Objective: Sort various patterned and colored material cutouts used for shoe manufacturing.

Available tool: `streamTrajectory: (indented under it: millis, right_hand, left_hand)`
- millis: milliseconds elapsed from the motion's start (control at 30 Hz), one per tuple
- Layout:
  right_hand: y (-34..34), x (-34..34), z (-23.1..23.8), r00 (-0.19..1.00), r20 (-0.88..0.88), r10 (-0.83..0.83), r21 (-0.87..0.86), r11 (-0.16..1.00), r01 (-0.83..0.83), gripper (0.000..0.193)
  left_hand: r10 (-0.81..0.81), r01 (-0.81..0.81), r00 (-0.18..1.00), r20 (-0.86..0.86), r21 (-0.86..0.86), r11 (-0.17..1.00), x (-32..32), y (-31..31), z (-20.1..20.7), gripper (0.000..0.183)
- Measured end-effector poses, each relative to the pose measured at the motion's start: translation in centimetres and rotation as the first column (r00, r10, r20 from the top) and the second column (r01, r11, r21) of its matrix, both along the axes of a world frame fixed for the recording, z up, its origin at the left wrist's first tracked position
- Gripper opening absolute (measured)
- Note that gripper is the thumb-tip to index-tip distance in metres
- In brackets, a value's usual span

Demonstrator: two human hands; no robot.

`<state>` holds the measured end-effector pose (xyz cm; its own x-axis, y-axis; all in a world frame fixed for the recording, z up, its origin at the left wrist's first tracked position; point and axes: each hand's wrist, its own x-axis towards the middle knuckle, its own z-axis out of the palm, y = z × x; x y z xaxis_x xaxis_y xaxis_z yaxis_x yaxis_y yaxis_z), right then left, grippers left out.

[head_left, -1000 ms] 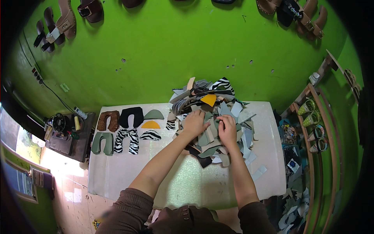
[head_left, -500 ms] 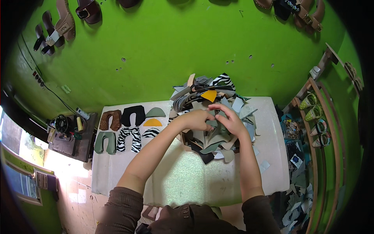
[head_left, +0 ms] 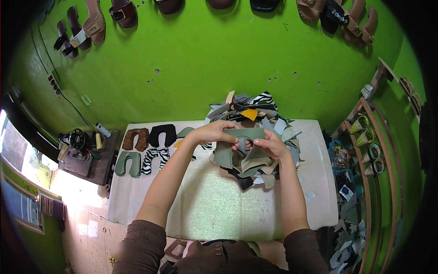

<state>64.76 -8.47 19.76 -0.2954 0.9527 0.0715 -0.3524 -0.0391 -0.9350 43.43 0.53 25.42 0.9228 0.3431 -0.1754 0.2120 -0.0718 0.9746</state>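
Observation:
My left hand [head_left: 213, 133] and my right hand [head_left: 273, 145] pinch a grey-green cut piece of sheet material [head_left: 245, 133] between fingers and thumbs. It is held over a heap of scraps [head_left: 255, 165], and one part of it hangs down below my left hand. At the left of the table lie U-shaped cut pieces: a brown one [head_left: 136, 132], a black one [head_left: 162, 130], a green one [head_left: 121, 166] and a zebra-striped one [head_left: 148, 160]. Beside them is a green half-moon piece [head_left: 184, 132]; my left forearm partly hides this side.
The pale table [head_left: 205, 205] stands against a green wall [head_left: 205, 59] hung with sandals [head_left: 123, 14]. A dark side table [head_left: 102, 160] holds a machine with a black wheel [head_left: 79, 140]. On the right are a wooden rack [head_left: 365, 118] with shoes and more scraps [head_left: 344, 242] below.
Both hands were reaching into the heap; now they hold up the grey-green piece, with the right hand's fingers closed on its edge. The view has tilted slightly upward.

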Motion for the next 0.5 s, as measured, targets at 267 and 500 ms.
streamTrajectory:
  millis: [267, 500]
  right_hand:
    - [-0.8, -1.3, 0.1, 0.991, 0.025, -0.134, -0.064, 0.989, 0.135, 0.031]
    - [-1.2, -2.7, -2.1, 0.947, -0.175, -0.27, -0.278, 0.936, 0.215, 0.033]
  left_hand:
    - [0.299, -0.157, 0.934, 0.194, -0.531, 0.833, -2.3, -1.4, -5.6, 0.03]
    - [0.468, 0.178, 0.761, 0.449, -0.838, 0.515, -3.7, -5.5, -10.1, 0.055]
